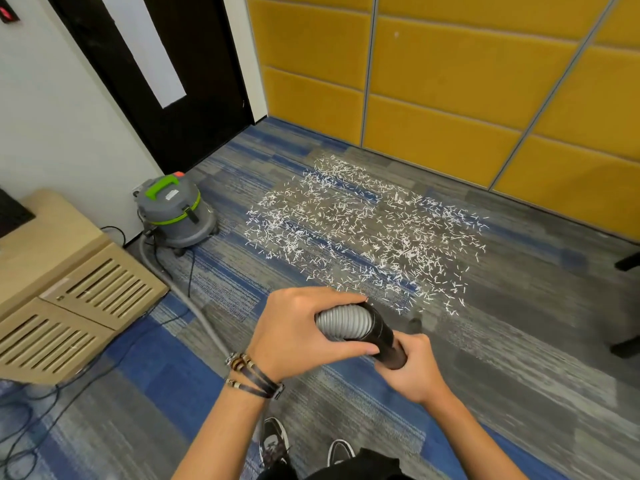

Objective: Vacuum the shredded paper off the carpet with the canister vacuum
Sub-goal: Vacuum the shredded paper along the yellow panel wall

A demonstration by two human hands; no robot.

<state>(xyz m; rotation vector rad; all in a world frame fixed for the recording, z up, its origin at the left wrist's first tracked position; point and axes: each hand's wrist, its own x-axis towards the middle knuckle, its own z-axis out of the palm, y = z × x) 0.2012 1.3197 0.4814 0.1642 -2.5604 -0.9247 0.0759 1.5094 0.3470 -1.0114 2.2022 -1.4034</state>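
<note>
Gripping hose [341, 322]: left hand [298, 334] wraps grey corrugation, right hand [415, 372] clasps black cuff [382, 336]; axis crosswise, shredded paper [363, 230] lying ahead on carpet [519, 341], beyond both.

Grey ribbed plastic hose [343, 322], corrugated and matt, fitted to a black smooth plastic tube [384, 337] with a faint sheen. Grey canister vacuum [176, 213] of hard moulded plastic, semi-matt, with a glossier bright green plastic handle [161, 187]. Thin white shredded paper strips [363, 230], dull and flat. Blue and grey striped carpet [519, 341] of short, rough, matt pile. Mustard-yellow wall panels [450, 81] padded in felt-like cloth, soft and matt, parted by slim silvery metal strips [370, 64]. Pale wood-grain cabinet [52, 244] with slatted doors, smooth, low sheen. Dark brown door [207, 64], smooth, wood-like. Beaded cord bracelets [254, 374], cords leather-like, beads slightly glossy.
</note>
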